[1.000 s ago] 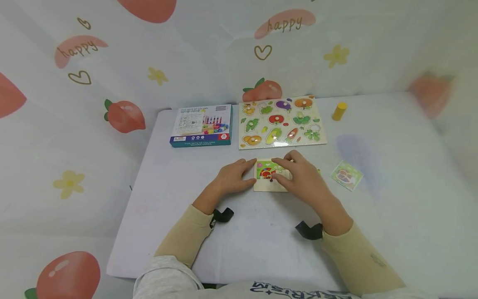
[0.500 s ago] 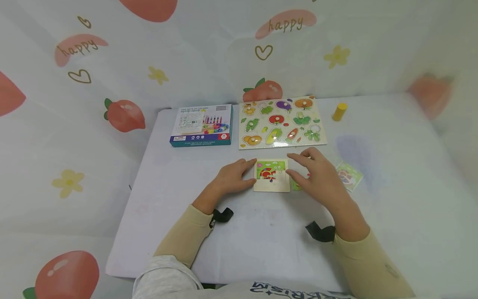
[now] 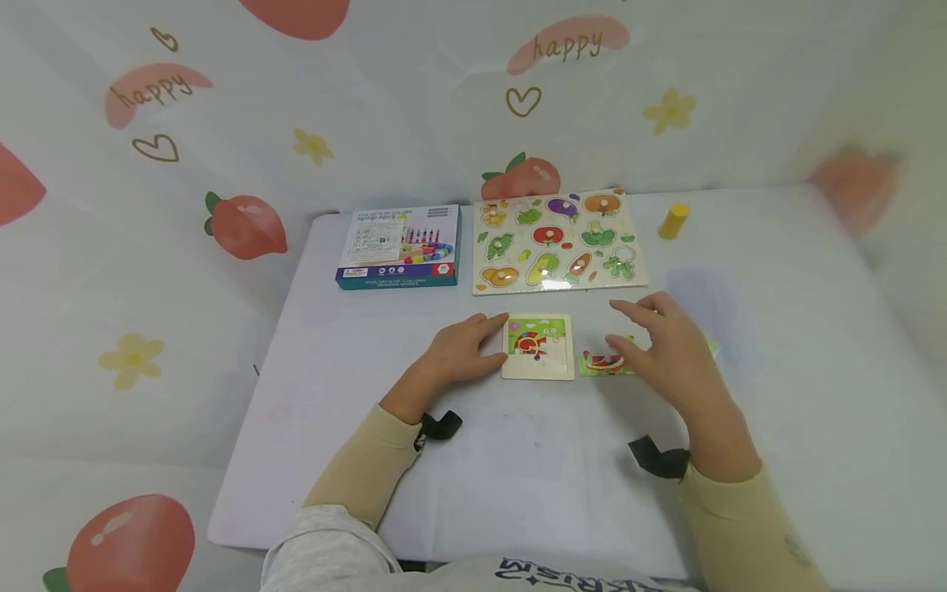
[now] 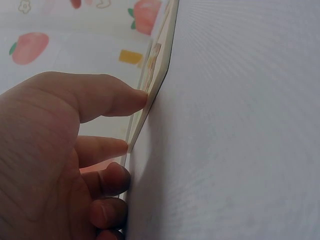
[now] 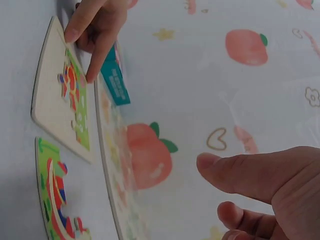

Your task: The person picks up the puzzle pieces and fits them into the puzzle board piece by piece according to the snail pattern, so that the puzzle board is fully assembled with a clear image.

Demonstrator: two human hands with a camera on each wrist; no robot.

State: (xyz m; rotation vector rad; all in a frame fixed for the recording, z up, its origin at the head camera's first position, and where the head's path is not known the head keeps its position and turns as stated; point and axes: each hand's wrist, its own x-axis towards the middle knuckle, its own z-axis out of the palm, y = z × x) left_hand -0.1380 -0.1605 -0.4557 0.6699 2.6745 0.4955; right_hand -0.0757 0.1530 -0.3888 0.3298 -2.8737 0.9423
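A small square wooden puzzle board [image 3: 536, 372] lies at the table's middle, its upper part filled with a green and red snail picture and its lower part bare wood. My left hand [image 3: 462, 352] touches the board's left edge with thumb and index fingertip spread apart. Right of the board lies a loose green and red puzzle piece [image 5: 52, 197]. Over that piece hovers my right hand [image 3: 676, 353], thumb and index finger apart, nothing between them. It partly covers the piece and most of a picture card [image 3: 713, 349] behind it.
At the back stand a teal-edged box [image 3: 399, 251] and a larger vegetable peg puzzle [image 3: 513, 240] beside it. A yellow cylinder [image 3: 674, 221] stands at the back right. A fruit-printed cloth [image 3: 414, 107] hangs behind the table.
My right hand has moved right, off the board and over toward the loose piece and card, uncovering the board's right side. My left hand stays at the left edge.
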